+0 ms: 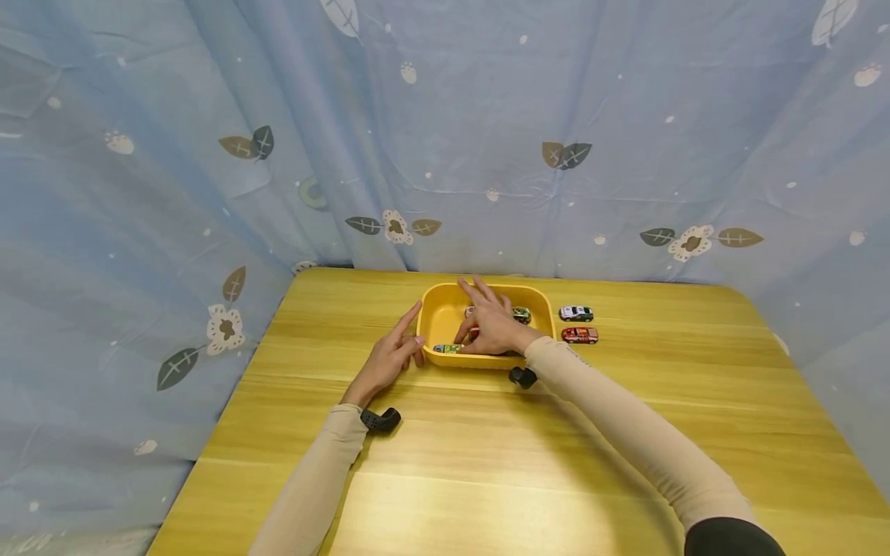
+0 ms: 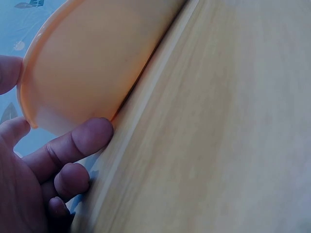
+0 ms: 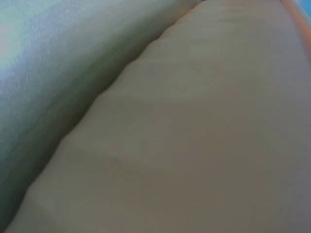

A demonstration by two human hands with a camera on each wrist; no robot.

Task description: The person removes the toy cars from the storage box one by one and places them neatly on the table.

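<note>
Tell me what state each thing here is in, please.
Yellow bin: upright, open-topped
Green car: in bin, partly covered
Other cars in bin: partly hidden
Left grip: touching bin's left end
Right grip: in bin, apparently pinching green car
White car: on table, outside bin
Red car: on table, outside bin
Curtain: hanging, creased

a beige, close-fitting cloth sleeve (image 1: 306,486) at lower left of the head view meets a black, curved wrist device (image 1: 382,421). a matching beige cloth sleeve (image 1: 626,417) at lower right bears a faint dark marking (image 1: 579,356), a black, rounded wrist device (image 1: 521,377) and black fabric (image 1: 730,539) at the bottom edge.
</note>
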